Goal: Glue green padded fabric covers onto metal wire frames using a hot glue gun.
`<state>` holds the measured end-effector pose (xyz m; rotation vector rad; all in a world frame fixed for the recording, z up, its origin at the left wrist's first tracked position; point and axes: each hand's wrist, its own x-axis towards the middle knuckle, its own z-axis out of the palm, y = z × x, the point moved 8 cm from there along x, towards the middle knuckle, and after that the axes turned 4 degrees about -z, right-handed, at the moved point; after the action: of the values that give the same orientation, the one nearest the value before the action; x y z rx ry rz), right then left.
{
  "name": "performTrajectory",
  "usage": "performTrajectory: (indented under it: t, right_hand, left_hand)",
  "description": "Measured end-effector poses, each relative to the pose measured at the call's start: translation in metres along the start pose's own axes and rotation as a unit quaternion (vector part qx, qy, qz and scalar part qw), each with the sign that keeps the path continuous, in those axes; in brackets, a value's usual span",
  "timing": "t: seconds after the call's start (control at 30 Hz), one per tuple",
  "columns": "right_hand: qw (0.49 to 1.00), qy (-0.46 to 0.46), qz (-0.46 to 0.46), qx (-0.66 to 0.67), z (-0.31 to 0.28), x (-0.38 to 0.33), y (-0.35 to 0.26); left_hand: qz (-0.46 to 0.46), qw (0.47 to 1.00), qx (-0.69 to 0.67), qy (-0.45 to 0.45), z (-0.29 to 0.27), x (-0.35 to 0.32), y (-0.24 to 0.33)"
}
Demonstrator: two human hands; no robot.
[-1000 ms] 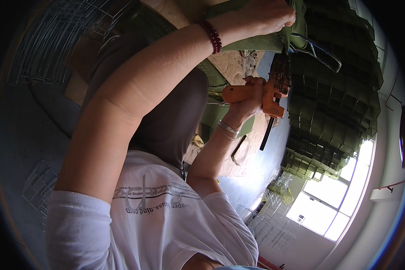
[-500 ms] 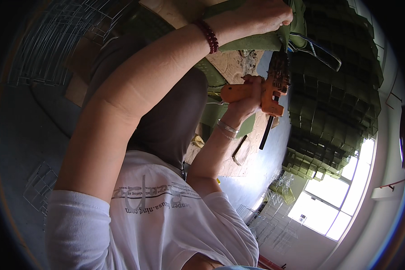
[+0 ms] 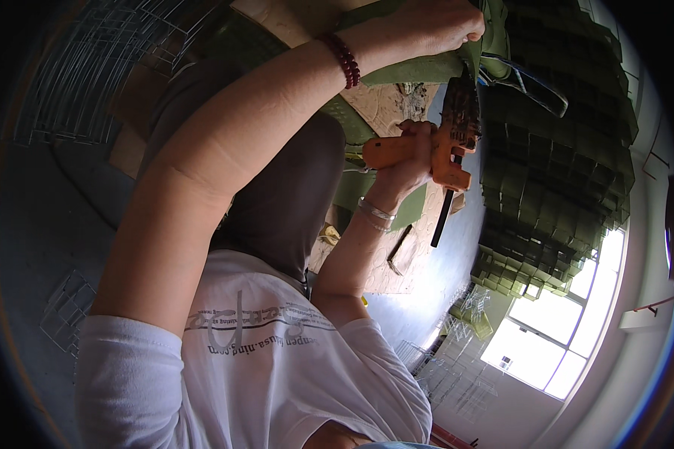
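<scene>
My left hand (image 3: pixel 449 24) is closed on the edge of a green fabric sheet (image 3: pixel 419 70) at the top of the view. A dark red bead bracelet circles that wrist. Lower down, my right hand (image 3: pixel 413 159) is wrapped around the handle of an orange glue gun (image 3: pixel 452 173). Its front end is dark and crusted and points up toward the green fabric by my left hand; whether the tip touches it, I cannot tell. From the gun's rear sticks out a black glue stick (image 3: pixel 442 217). A wire frame (image 3: pixel 539 91) juts out beside the fabric.
A tall stack of green fabric boxes (image 3: pixel 554 157) rises on the right. Wire racks (image 3: pixel 105 75) are piled at the upper left. Stained cardboard (image 3: pixel 389 269) lies beneath my right arm, with a thin dark strip (image 3: pixel 401 249) on it. A bright window (image 3: pixel 547 337) is at the lower right.
The glue gun and my right hand have shifted slightly up and to the left. My left hand keeps its grip on the fabric, almost unmoved.
</scene>
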<state>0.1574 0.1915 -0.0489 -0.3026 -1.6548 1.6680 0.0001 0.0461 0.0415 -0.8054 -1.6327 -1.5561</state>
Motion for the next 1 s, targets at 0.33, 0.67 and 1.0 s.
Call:
performTrajectory:
  t: [0.33, 0.67, 1.0]
  right_hand:
    - [1.000, -0.027, -0.012, -0.004, 0.012, -0.005, -0.004]
    - [0.999, -0.036, -0.007, -0.026, 0.020, -0.009, -0.005]
    - [0.998, -0.045, -0.016, -0.030, 0.016, -0.010, 0.002]
  left_hand:
    - [-0.027, 0.997, 0.053, -0.052, -0.004, 0.010, 0.008]
    - [-0.022, 0.999, 0.038, -0.027, -0.011, 0.011, 0.014]
    - [-0.035, 0.997, 0.042, -0.056, -0.010, 0.012, 0.008]
